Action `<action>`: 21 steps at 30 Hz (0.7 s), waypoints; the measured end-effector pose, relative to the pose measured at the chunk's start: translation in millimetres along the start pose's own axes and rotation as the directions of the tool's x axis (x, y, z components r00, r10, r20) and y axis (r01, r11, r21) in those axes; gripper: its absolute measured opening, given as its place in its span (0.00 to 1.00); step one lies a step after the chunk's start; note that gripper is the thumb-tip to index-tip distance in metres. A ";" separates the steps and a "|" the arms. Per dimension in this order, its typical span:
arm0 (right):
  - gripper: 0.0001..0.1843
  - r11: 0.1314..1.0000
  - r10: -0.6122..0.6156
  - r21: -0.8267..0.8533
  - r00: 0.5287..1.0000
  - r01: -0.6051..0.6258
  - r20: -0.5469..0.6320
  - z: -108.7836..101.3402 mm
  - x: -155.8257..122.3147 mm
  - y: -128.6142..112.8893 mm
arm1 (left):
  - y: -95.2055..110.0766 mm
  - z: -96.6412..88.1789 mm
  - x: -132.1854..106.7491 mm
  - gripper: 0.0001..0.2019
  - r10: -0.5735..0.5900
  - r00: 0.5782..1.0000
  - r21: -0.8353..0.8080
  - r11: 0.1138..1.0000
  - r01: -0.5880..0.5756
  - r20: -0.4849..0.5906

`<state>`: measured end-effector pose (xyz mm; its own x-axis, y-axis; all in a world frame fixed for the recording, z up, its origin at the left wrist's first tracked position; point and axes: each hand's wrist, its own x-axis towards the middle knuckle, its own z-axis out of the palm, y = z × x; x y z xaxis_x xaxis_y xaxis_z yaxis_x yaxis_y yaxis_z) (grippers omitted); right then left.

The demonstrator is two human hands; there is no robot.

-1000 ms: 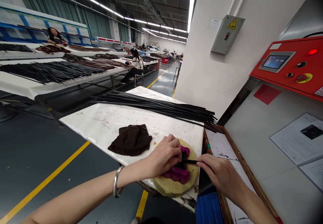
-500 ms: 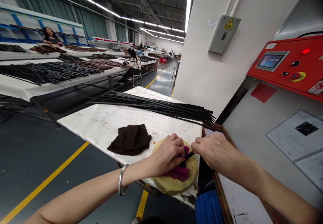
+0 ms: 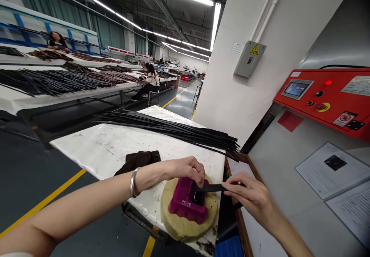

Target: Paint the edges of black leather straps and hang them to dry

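Observation:
My left hand (image 3: 192,170) is closed, its fingertips pinching one end of a flat black strip (image 3: 213,188). My right hand (image 3: 245,191) grips the same strip farther to the right, so it runs nearly level between both hands. Below my left fingers sits a magenta plastic box (image 3: 187,212) with a shiny black patch (image 3: 198,198) inside. The box rests on a round yellowish pad (image 3: 185,230) at the table's near corner. Partly behind my left forearm lies a dark brown cloth (image 3: 141,159).
A bundle of long black strips (image 3: 173,131) lies across the white table (image 3: 95,143). An orange control panel (image 3: 318,98) stands at right, above a blue object (image 3: 229,247). Two people sit at long tables (image 3: 17,102) covered with strips, at left.
My left hand has lifted off the magenta box, uncovering more of it. My right hand has lowered and turned, and a longer stretch of strip shows between the hands. The view has shifted.

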<state>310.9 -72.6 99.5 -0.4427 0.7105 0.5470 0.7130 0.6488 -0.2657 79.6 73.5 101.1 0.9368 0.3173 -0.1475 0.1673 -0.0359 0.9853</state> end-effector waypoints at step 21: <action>0.07 0.854 0.430 0.350 0.901 -0.384 -0.060 88.9 -20.4 -16.4 | -156.6 -15.5 -81.9 0.20 0.278 0.043 0.280 0.930 0.238 -0.960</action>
<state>259.9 -73.6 22.1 -0.0601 0.9027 0.4261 0.5887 0.3768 -0.7152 -28.1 67.8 -39.7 -0.2078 0.9132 0.3506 0.4642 -0.2234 0.8571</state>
